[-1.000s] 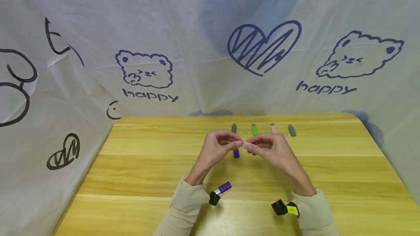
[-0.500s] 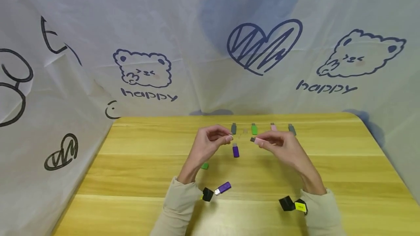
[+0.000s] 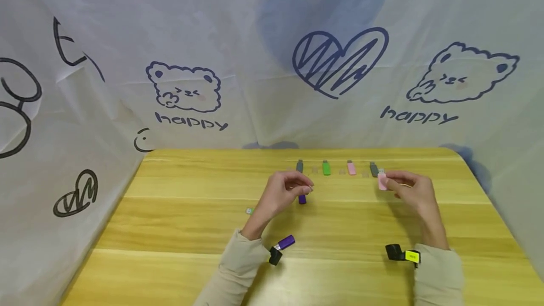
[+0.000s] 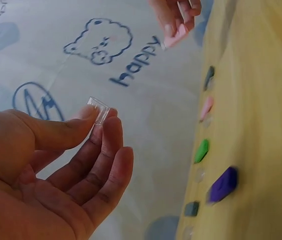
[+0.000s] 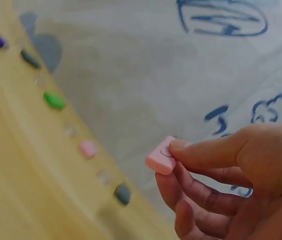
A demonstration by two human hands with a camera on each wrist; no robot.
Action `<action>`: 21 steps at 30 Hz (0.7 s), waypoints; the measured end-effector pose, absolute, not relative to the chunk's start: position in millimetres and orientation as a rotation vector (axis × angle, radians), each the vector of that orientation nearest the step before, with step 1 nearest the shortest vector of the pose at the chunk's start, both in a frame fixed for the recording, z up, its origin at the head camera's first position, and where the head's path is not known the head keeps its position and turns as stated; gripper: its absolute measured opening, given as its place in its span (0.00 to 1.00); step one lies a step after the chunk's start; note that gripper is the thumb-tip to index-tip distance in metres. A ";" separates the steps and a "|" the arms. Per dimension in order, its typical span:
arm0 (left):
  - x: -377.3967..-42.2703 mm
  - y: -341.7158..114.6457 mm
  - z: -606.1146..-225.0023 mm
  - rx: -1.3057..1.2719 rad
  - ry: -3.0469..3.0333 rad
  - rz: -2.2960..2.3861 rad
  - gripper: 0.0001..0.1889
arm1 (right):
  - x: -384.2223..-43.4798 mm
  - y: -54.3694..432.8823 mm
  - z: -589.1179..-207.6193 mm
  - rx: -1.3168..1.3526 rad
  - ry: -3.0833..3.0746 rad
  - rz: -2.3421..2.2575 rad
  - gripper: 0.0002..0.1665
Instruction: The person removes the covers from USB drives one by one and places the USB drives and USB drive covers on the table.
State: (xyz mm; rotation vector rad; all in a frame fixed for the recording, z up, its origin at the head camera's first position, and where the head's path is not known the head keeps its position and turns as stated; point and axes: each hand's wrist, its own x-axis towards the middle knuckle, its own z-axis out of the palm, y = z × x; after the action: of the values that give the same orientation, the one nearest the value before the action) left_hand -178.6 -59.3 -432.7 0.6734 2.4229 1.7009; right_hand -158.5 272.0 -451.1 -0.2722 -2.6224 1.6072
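Note:
My right hand (image 3: 410,190) pinches a pink USB stick (image 5: 161,156) between thumb and fingers, its bare metal plug pointing away in the head view. It is held up near a grey USB stick (image 3: 373,169) at the right end of the back row. Between the thumb and index finger of my left hand (image 4: 76,160) is a small clear plastic cap (image 4: 98,110). That hand hovers in front of the row's left end, partly covering a purple USB stick (image 3: 302,199). Also in the row lie a green USB stick (image 3: 326,168) and another pink USB stick (image 3: 351,168).
Clear caps (image 3: 342,171) lie between the sticks in the row. Nearer me on the wooden table (image 3: 340,273) is a second purple USB stick (image 3: 285,242). A green stick (image 3: 250,211) shows partly beside my left wrist. A printed cloth (image 3: 255,107) hangs behind.
The clear cap came off the pink USB stick as my hands drew apart. My right hand carried the stick right and turned its plug away; my left hand went left, then slightly back, keeping the cap.

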 end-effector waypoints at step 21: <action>-210.1 51.2 -434.8 0.808 2.502 1.148 0.05 | -160.3 271.3 -486.3 -0.506 -2.758 1.229 0.19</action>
State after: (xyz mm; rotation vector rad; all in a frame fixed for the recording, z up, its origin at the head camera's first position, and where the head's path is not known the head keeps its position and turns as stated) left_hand -210.1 51.2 -434.8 0.8083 2.5020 1.1482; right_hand -160.3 271.3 -486.3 -0.5064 -2.7584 1.2286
